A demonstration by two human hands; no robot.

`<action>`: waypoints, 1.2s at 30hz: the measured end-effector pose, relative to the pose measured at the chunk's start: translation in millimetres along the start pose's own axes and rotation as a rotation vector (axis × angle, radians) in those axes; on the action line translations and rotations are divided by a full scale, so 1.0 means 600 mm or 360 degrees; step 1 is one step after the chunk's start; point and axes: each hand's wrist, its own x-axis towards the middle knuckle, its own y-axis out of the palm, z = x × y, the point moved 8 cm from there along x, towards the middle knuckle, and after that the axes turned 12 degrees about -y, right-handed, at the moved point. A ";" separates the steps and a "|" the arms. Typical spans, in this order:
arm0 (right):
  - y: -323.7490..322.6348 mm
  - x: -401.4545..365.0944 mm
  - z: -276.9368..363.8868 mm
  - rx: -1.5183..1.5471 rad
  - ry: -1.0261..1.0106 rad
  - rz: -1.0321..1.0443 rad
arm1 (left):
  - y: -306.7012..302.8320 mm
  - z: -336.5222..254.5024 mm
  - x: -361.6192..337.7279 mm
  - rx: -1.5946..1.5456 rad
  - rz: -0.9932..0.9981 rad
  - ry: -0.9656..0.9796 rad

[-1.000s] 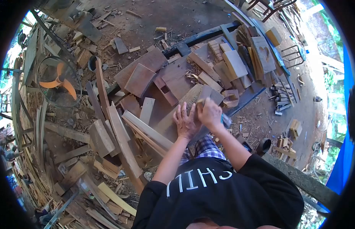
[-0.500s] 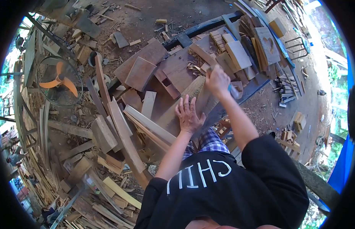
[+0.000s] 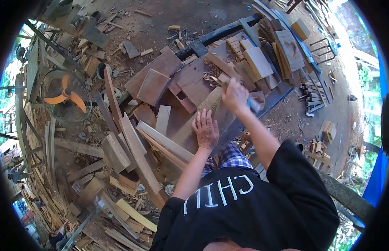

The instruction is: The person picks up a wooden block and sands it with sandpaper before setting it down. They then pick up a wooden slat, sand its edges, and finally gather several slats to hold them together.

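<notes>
A long wooden board [image 3: 211, 100] lies slanting on the workbench in front of me. My left hand [image 3: 206, 129] presses down on the board with its fingers stretched out. Beyond it, near the board's far end, my right hand [image 3: 235, 96] is closed round a tool whose shape is blurred; a bluish part [image 3: 254, 104] of it shows beside the wrist. Wood shavings [image 3: 213, 76] and small offcuts lie just past my right hand. Left of the board is a reddish-brown piece with a rectangular slot [image 3: 181, 97].
Stacked wooden blocks [image 3: 258, 62] stand at the bench's far right. Long planks [image 3: 138, 152] lean at the left, with an orange-bladed fan [image 3: 66, 95] beyond. Scrap wood covers the ground at lower left. A person [image 3: 17, 173] is at the far left edge.
My right hand has moved slightly left and nearer to me with the tool. My left hand has shifted a little down, its fingers now closer to straight.
</notes>
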 end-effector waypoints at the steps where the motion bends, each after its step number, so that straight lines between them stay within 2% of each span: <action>1: 0.012 -0.041 0.013 -0.0045 -0.0037 0.0058 | 0.002 0.004 0.000 0.0000 -0.0023 -0.0028; 3: 0.029 -0.127 0.046 -0.0062 -0.0187 0.0166 | 0.005 0.010 -0.003 0.0003 -0.0030 -0.0071; 4: 0.030 -0.125 0.041 -0.0030 -0.0192 0.0183 | 0.006 0.009 -0.004 0.0013 -0.0048 -0.0058; 5: 0.032 -0.115 0.035 0.0008 -0.0199 0.0200 | 0.006 0.011 -0.005 0.0029 -0.0068 -0.0047; 7: 0.019 -0.029 0.001 -0.0077 -0.0021 0.0030 | 0.003 0.008 -0.003 0.0049 -0.0065 -0.0047; 10: 0.001 0.030 -0.010 -0.0066 -0.0024 -0.0019 | -0.001 0.004 -0.004 0.0083 -0.0084 -0.0018; 14: 0.013 -0.089 0.017 -0.0078 -0.0094 -0.0032 | -0.001 0.003 -0.003 0.0087 -0.0107 -0.0014; 16: 0.023 -0.119 0.031 0.0041 -0.0170 0.0194 | -0.001 0.001 -0.001 0.0085 -0.0104 -0.0018; 17: 0.025 -0.091 0.024 0.0045 -0.0172 0.0206 | -0.001 0.002 -0.002 0.0093 -0.0099 -0.0015; 19: 0.004 0.000 -0.008 -0.0031 -0.0028 -0.0005 | 0.000 0.002 -0.004 0.0115 -0.0094 -0.0020; 22: 0.000 0.038 -0.019 -0.0010 -0.0025 -0.0058 | -0.004 0.000 -0.004 0.0125 -0.0118 0.0002; 25: 0.019 -0.078 0.022 -0.0080 -0.0188 -0.0124 | -0.003 -0.001 -0.002 0.0101 -0.0118 0.0000; 27: 0.018 -0.097 0.034 -0.0056 -0.0221 -0.0046 | 0.000 0.002 -0.002 0.0099 -0.0099 -0.0015; 29: 0.016 -0.073 0.037 -0.0016 -0.0248 0.0042 | 0.000 0.002 -0.003 0.0103 -0.0102 -0.0009; 31: 0.001 0.016 0.010 -0.0062 -0.0094 -0.0012 | 0.002 0.002 -0.004 0.0100 -0.0078 -0.0023; 34: 0.000 0.024 0.010 -0.0085 -0.0102 -0.0054 | -0.004 0.002 -0.003 0.0082 -0.0091 -0.0013; 36: 0.019 -0.051 0.030 -0.0068 -0.0126 0.0045 | -0.002 0.001 0.000 0.0061 -0.0105 -0.0016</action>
